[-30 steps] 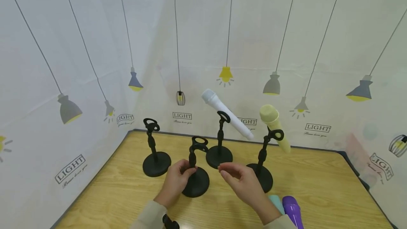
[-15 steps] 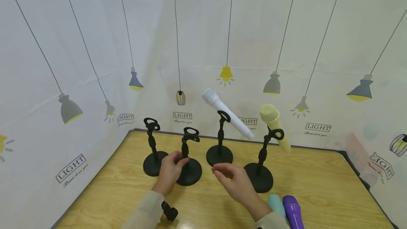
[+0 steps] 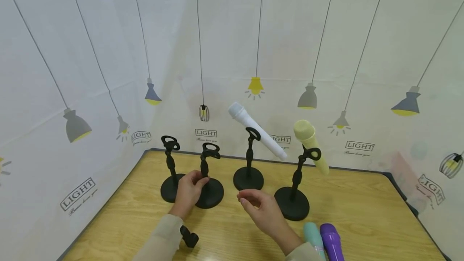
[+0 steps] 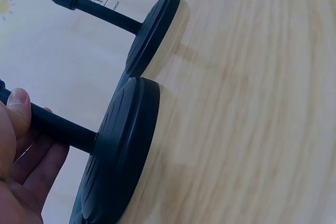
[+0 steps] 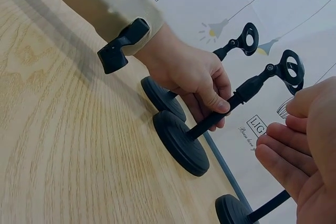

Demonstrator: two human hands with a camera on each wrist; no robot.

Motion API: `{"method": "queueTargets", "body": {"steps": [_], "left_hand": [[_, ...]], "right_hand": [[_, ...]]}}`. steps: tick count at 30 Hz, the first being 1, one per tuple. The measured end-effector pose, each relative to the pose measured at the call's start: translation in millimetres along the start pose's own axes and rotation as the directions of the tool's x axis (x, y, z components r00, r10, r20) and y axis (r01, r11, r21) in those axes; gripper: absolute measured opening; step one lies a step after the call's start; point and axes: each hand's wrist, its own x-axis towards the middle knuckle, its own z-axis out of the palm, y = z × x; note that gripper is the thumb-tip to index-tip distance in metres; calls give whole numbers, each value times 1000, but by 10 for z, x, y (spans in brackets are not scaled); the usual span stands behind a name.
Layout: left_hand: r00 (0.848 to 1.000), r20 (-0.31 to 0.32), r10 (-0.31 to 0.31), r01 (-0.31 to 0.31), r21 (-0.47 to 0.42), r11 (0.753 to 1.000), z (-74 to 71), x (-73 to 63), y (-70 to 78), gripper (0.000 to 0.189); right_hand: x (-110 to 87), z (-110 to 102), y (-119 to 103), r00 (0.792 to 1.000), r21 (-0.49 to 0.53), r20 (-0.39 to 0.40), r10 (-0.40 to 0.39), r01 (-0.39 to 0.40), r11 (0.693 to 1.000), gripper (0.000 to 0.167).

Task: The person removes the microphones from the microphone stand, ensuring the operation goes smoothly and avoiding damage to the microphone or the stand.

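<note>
My left hand (image 3: 187, 193) holds a black desktop microphone stand (image 3: 212, 193) by its pole, thumb and fingers around it just above the round base. In the left wrist view the base (image 4: 126, 145) stands on the wooden table, and the clip at the top holds no microphone. My right hand (image 3: 264, 214) hovers to the right with its fingers loosely bent and nothing in them. Left of the held stand is another bare microphone stand (image 3: 170, 188), partly hidden by my left hand.
Behind, a white microphone (image 3: 268, 140) slants at the clip of a third stand (image 3: 248, 178). A yellow microphone (image 3: 305, 131) is at the clip of the right stand (image 3: 293, 204). Teal (image 3: 312, 235) and purple (image 3: 330, 239) microphones lie at the front right. Printed sheets (image 3: 232, 51) wall the table.
My left hand has moved the gripped stand leftward and back, close to the leftmost stand. My right hand has drifted a little left. The other stands and microphones have stayed put.
</note>
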Motion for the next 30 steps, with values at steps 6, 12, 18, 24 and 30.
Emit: {"method": "queueTargets", "body": {"steps": [6, 12, 18, 24, 30], "left_hand": [[1000, -13, -10, 10, 13, 1000, 11, 11, -4, 4], [997, -45, -55, 56, 21, 998, -8, -66, 28, 15], [990, -132, -53, 53, -2, 999, -27, -211, 21, 15], [993, -115, 22, -34, -99, 995, 56, -378, 50, 8], [990, 134, 49, -28, -155, 987, 252, -485, 221, 8]], "right_hand": [[-15, -7, 48, 1000, -29, 1, 1, -1, 1000, 19], [-66, -31, 81, 1000, -37, -7, 5, -6, 999, 20], [-132, -128, 83, 999, -15, -52, 12, -13, 1000, 17], [-206, -261, 111, 994, 0, -107, 33, -34, 999, 18], [-296, -417, 157, 985, 48, -159, 72, -65, 997, 19]]}}
